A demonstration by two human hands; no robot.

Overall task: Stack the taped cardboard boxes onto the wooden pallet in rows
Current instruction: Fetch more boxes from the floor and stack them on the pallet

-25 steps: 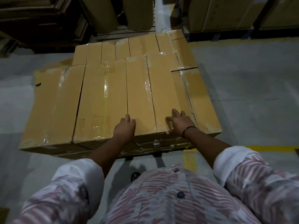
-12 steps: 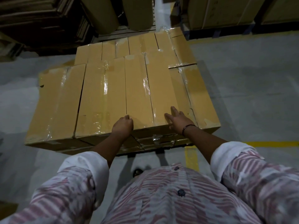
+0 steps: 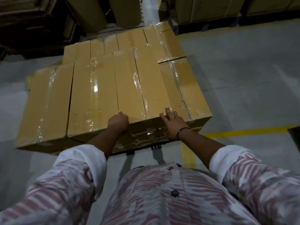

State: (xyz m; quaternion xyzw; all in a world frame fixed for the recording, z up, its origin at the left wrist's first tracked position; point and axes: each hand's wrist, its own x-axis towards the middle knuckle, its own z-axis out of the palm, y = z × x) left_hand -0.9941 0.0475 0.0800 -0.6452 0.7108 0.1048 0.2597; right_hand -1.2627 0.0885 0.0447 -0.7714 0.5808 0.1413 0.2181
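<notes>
Since a second ago the left hand (image 3: 118,122) has drawn back to the near edge of the stack and curled. Two hands are in view, and about five long taped boxes (image 3: 97,88) lie side by side in the near row; the far row cannot be counted. The stack stands on the grey floor (image 3: 243,88) just in front of the person. The left hand's fingers curl against the top edge; whether they grip cannot be told. The right hand (image 3: 173,124) lies flat on top, fingers spread, holding nothing.

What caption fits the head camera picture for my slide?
Left hand and right hand touch the near edge of taped cardboard boxes stacked in rows.
</notes>
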